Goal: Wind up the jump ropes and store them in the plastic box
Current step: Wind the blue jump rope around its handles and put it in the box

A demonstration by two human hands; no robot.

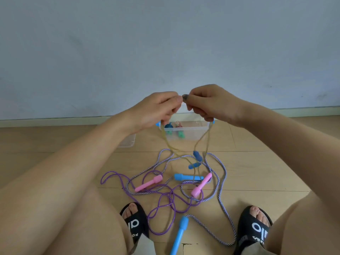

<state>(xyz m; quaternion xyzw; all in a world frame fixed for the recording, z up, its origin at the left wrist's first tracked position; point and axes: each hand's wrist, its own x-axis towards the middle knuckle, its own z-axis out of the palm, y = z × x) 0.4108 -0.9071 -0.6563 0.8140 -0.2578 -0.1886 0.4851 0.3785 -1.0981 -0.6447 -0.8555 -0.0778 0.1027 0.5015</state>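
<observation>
Yellow rope (pixel 199 142): raised above the floor (pixel 257 162), dark blue handles (pixel 197 155) dangling.
Left hand (pixel 156 109): fingers curled, gripping rope.
Right hand (pixel 209 102): pinching rope.
Plastic box (pixel 191 130): by wall, behind hands.

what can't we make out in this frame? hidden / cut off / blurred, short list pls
- Head view: where the yellowish rope is gripped, hidden inside the left hand and right hand.
- Plastic box: far rim hidden behind both hands; the coloured items inside too blurred to identify.
- Clear lid: mostly hidden by the left forearm.
- Light blue handle: lower end cut off by the bottom edge.
- Two dangling dark blue handles: motion-blurred.
</observation>
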